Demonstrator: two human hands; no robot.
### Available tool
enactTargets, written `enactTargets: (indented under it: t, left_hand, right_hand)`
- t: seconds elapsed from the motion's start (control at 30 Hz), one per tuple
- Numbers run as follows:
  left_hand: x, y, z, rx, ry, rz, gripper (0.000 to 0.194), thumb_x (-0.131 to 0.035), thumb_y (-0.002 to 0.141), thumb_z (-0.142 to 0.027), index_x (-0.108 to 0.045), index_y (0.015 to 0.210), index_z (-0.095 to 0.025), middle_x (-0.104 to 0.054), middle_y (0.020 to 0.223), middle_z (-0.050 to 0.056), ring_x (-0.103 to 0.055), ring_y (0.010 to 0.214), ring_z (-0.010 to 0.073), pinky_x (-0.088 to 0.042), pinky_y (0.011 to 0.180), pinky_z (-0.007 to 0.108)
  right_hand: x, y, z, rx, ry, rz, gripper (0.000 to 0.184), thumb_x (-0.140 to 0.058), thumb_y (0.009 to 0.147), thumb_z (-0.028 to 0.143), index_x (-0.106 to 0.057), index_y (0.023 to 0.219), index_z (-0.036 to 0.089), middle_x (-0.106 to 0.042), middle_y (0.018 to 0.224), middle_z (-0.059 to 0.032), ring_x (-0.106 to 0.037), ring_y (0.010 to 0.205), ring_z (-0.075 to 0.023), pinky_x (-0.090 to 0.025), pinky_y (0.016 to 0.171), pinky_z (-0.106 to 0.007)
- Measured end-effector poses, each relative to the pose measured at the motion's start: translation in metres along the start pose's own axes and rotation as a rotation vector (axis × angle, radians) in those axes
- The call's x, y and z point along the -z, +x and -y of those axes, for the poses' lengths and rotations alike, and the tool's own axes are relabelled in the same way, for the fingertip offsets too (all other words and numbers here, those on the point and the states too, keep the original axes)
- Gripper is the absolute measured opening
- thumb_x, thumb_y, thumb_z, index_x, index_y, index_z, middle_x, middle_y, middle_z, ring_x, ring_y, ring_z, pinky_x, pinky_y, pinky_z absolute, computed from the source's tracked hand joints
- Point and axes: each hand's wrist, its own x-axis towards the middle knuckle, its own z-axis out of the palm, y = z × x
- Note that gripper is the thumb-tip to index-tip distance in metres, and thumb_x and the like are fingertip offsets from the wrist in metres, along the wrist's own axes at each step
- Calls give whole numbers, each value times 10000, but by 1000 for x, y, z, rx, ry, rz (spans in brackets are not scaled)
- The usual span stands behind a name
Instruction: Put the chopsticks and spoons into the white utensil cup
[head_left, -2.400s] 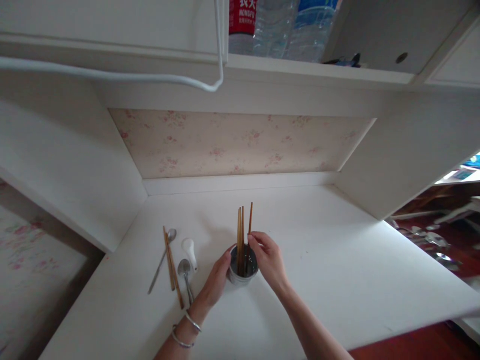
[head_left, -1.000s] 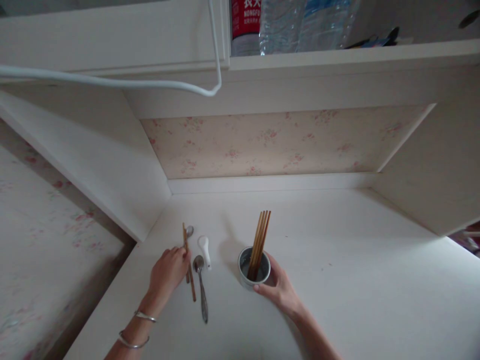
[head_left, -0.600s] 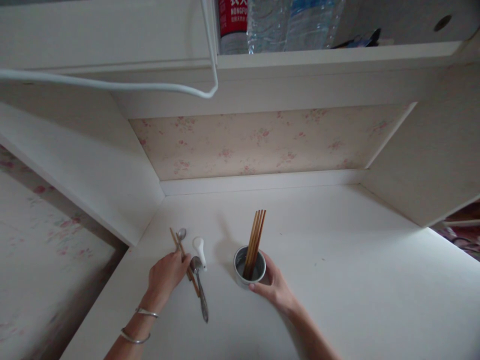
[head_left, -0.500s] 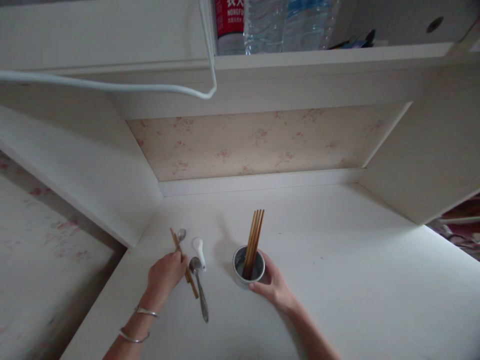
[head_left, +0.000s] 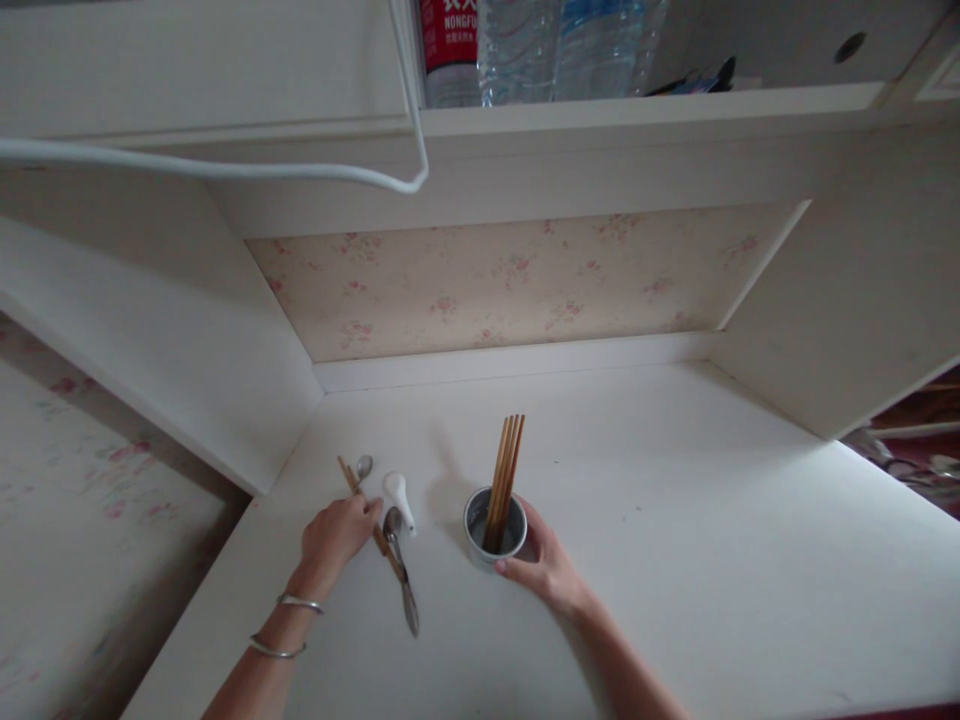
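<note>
Cup (head_left: pixel 475 525), metal, grey, round-mouthed, standing upright on a smooth white table (head_left: pixel 660 610); in it, slender brown chopsticks (head_left: pixel 504 480), apparently wooden, tops leaning towards one o'clock. Right hand (head_left: pixel 547 567) at four o'clock of the cup, curved about its wall, thumb at the near rim. Left hand (head_left: pixel 337 535) at nine o'clock, thumb and fingers drawn together on thin, straight loose chopsticks (head_left: pixel 381 541), which slant from eleven towards five o'clock; fingertips partly hidden. White spoon (head_left: pixel 400 500), glossy, short-handled, between nine and ten o'clock. Near metal spoon (head_left: pixel 406 588), oval-bowled, running from nine to eight o'clock, its shaft overlapping a loose chopstick's lower end in view. Farther metal spoon (head_left: pixel 364 466), bowl at ten o'clock, handle mostly hidden. Bangles (head_left: pixel 300 603), slim, silver-coloured, on the left forearm. Count: cup, one; chopsticks in the cup, four; loose chopsticks, two; metal spoons, two; white spoon, one; bangles, two.
</note>
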Motion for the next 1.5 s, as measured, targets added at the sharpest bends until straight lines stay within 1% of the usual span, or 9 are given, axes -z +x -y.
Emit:
enactTargets:
  t: [0.2,0.47,0.63,0.77,0.93,1.1,1.2,1.37,1.5]
  left_hand:
    - [-5,4,5,12,-5,-11,467,-328,881,-456,-718,884,-197,-727,974,163,-688,901,307,-491,757,380]
    - [-12,8,12,1,2,-7,608,-252,886,-533,-735,868,-163,-731,924,187,-681,935,326,-485,818,396]
    - [-13,12,12,-13,-19,0,521,-275,885,-434,-725,882,-171,-726,969,185,-678,948,327,-482,828,404]
    - [-13,13,11,0,-38,27,495,-284,883,-408,-721,885,-176,-727,975,183,-682,940,318,-488,810,389]
    - [-8,13,9,32,-48,57,489,-311,876,-412,-728,893,-157,-730,942,196,-680,952,320,-485,817,385]
    - [-4,11,2,56,-35,54,491,-320,865,-390,-735,877,-127,-716,957,229,-668,956,368,-481,804,437]
    - [-1,10,-1,59,-30,50,471,-327,856,-372,-733,886,-135,-711,988,225,-662,968,375,-478,795,443]
    - [7,6,3,46,-35,36,489,-288,876,-403,-707,854,-154,-718,943,213,-676,922,348,-474,758,406]
    - [23,2,6,-18,-60,-42,432,-286,882,-409,-653,805,-192,-725,878,150,-681,867,298,-444,701,339]
  right_hand:
    - [1,-1,2,-2,-31,-4,719,-807,663,392,-514,1300,238,-615,1268,-99,-548,1186,-301,-387,1033,-461]
    - [5,1,-10,7,-19,20,735,-817,656,374,-501,1303,226,-601,1273,-106,-539,1183,-312,-380,1030,-488]
    - [7,2,-12,8,-52,24,724,-813,665,368,-498,1304,239,-598,1274,-101,-536,1180,-315,-379,1027,-493]
    - [8,1,-11,-4,-70,20,742,-814,668,367,-482,1322,250,-592,1289,-95,-529,1194,-315,-377,1033,-489]
    - [8,2,-13,2,-32,19,751,-819,662,382,-483,1320,248,-593,1288,-99,-527,1199,-320,-379,1032,-495]
    - [8,2,-14,9,-31,28,754,-812,671,378,-473,1330,245,-583,1301,-102,-516,1212,-315,-367,1044,-496]
    - [8,1,-13,7,-57,16,767,-812,674,367,-461,1344,242,-569,1321,-105,-500,1229,-319,-352,1056,-506]
    - [8,1,-13,-2,-25,22,755,-812,675,361,-466,1335,239,-583,1303,-106,-527,1200,-317,-379,1034,-502]
    - [7,2,-12,11,0,36,739,-812,673,368,-480,1321,242,-592,1289,-100,-529,1196,-312,-376,1035,-489]
